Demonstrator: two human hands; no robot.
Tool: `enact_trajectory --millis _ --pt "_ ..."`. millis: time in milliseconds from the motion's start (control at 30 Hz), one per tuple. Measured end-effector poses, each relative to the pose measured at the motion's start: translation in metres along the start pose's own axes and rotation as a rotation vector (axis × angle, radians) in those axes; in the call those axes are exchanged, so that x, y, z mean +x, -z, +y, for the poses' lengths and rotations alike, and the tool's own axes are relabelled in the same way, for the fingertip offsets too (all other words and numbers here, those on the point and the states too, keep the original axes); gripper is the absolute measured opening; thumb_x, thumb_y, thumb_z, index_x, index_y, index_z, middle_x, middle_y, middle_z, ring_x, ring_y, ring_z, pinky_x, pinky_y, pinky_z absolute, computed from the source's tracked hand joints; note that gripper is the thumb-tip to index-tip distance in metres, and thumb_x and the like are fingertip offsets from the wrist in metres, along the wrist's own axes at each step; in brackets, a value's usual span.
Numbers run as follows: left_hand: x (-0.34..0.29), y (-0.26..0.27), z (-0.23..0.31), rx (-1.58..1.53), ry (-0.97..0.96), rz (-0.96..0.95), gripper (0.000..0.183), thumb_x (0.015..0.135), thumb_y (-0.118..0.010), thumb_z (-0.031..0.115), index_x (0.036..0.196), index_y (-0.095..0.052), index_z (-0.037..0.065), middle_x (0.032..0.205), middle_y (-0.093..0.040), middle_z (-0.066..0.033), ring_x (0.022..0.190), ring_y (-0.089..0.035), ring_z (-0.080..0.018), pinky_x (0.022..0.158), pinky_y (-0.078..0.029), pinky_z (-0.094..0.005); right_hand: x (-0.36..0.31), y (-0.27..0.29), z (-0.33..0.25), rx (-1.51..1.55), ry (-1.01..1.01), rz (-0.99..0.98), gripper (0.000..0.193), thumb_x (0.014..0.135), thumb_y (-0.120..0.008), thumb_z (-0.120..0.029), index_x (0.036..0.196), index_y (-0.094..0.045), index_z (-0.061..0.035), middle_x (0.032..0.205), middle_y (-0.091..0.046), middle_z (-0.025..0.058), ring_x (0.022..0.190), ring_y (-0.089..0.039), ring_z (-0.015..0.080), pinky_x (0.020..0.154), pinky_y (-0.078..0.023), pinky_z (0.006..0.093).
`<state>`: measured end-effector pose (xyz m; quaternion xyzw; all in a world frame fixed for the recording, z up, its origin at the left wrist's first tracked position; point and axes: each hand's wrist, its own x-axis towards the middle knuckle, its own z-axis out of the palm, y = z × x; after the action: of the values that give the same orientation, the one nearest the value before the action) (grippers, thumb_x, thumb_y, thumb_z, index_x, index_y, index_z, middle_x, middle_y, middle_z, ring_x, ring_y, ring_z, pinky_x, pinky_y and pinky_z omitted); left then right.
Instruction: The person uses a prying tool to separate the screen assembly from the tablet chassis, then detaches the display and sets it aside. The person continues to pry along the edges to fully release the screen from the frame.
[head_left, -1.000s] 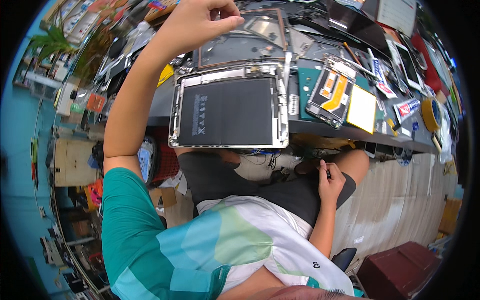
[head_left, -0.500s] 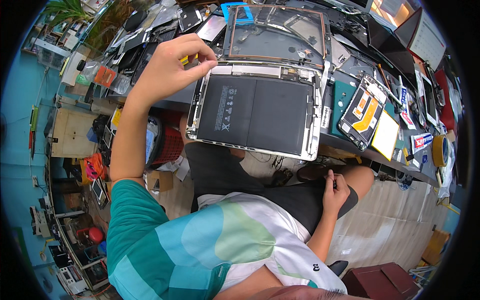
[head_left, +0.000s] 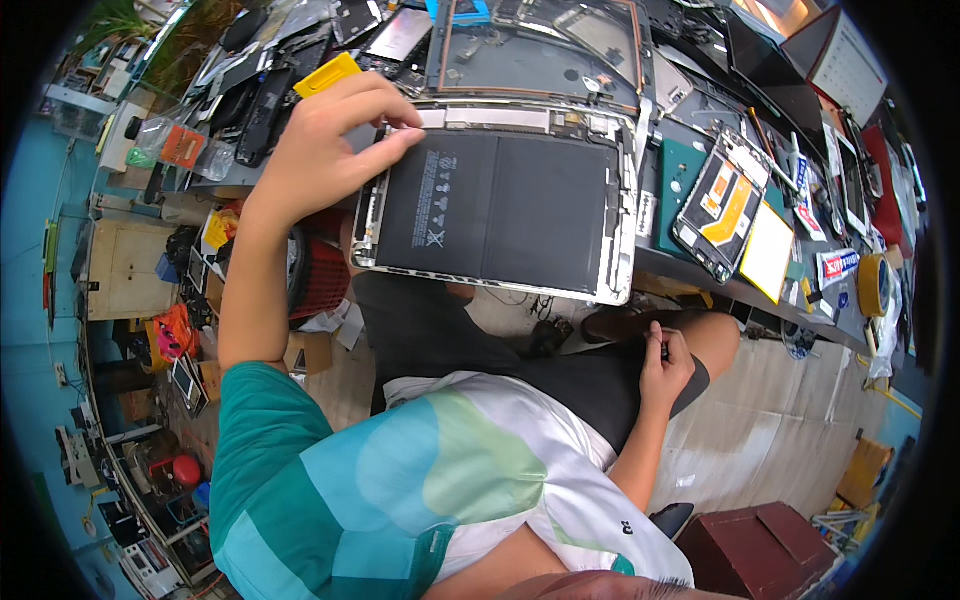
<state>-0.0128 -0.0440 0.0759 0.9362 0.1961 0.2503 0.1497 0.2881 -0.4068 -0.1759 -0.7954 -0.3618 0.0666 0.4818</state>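
Note:
An opened tablet [head_left: 545, 215] lies at the table's front edge, its black twin-cell battery facing up. A clear glass panel [head_left: 520, 60] with a copper-coloured border is laid out behind it. Over the tablet's far left corner, my left hand [head_left: 340, 145] has thumb and forefinger brought together at the metal rim; whatever lies between the fingertips is too small to make out. My right hand [head_left: 668, 370] rests by my right knee, fingers curled around a small dark thing I cannot identify. Just behind my left hand sits a yellow flat piece [head_left: 327, 75].
To the right, a phone with its inside bared [head_left: 725, 205] rests partly on a green mat [head_left: 678, 195]. A yellow-edged white panel [head_left: 768, 252], glue tubes [head_left: 838, 264] and a yellow tape roll [head_left: 873, 286] are beyond. Device parts [head_left: 400, 35] crowd the back left. A red basket [head_left: 322, 280] stands below.
The whole view has shifted slightly, with the table's things now higher and farther left. More of the yellow piece shows behind my left hand. Both hands keep nearly the same pose.

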Motion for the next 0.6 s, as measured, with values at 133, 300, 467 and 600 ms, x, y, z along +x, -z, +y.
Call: enact_trajectory --millis 133,300,467,600 --pt "-0.03 -0.014 -0.004 -0.116 0.01 0.208 0.011 0.093 -0.077 -0.001 0.104 -0.078 -0.003 0.104 -0.074 -0.0104 0.099 -0.068 -0.0203 0.089 -0.052 -0.0324 0.0 0.0 0.001 0.014 0.03 0.039 0.02 0.101 -0.08 -0.005 0.09 -0.066 0.0036 0.09 -0.072 0.0121 0.079 -0.067 0.0202 0.077 -0.054 0.03" --pt "-0.057 -0.031 -0.018 -0.267 -0.015 0.354 0.01 0.097 -0.069 -0.005 0.106 -0.074 -0.005 0.109 -0.072 -0.0138 0.104 -0.067 -0.0232 0.097 -0.052 -0.0352 -0.003 0.004 0.006 0.042 0.003 0.108 0.022 0.102 -0.079 -0.005 0.09 -0.063 0.0014 0.092 -0.072 0.0113 0.083 -0.066 0.0192 0.081 -0.054 0.03" --pt "-0.058 -0.028 -0.032 -0.329 -0.039 0.432 0.01 0.098 -0.066 -0.004 0.105 -0.073 -0.006 0.109 -0.072 -0.0142 0.105 -0.067 -0.0236 0.097 -0.052 -0.0353 -0.003 0.024 -0.002 0.16 -0.06 0.147 0.013 0.107 -0.071 -0.007 0.102 -0.071 0.0053 0.104 -0.07 0.0104 0.09 -0.064 0.0173 0.082 -0.052 0.0286" --pt "-0.05 -0.039 -0.038 -0.379 -0.046 0.448 0.006 0.093 -0.074 -0.002 0.098 -0.078 -0.003 0.102 -0.076 -0.0121 0.099 -0.071 -0.0219 0.09 -0.055 -0.0329 0.015 0.065 -0.079 0.256 0.078 0.058 0.03 0.109 -0.061 -0.014 0.122 -0.077 0.008 0.123 -0.065 0.0138 0.084 -0.058 0.0159 0.073 -0.047 0.0281"
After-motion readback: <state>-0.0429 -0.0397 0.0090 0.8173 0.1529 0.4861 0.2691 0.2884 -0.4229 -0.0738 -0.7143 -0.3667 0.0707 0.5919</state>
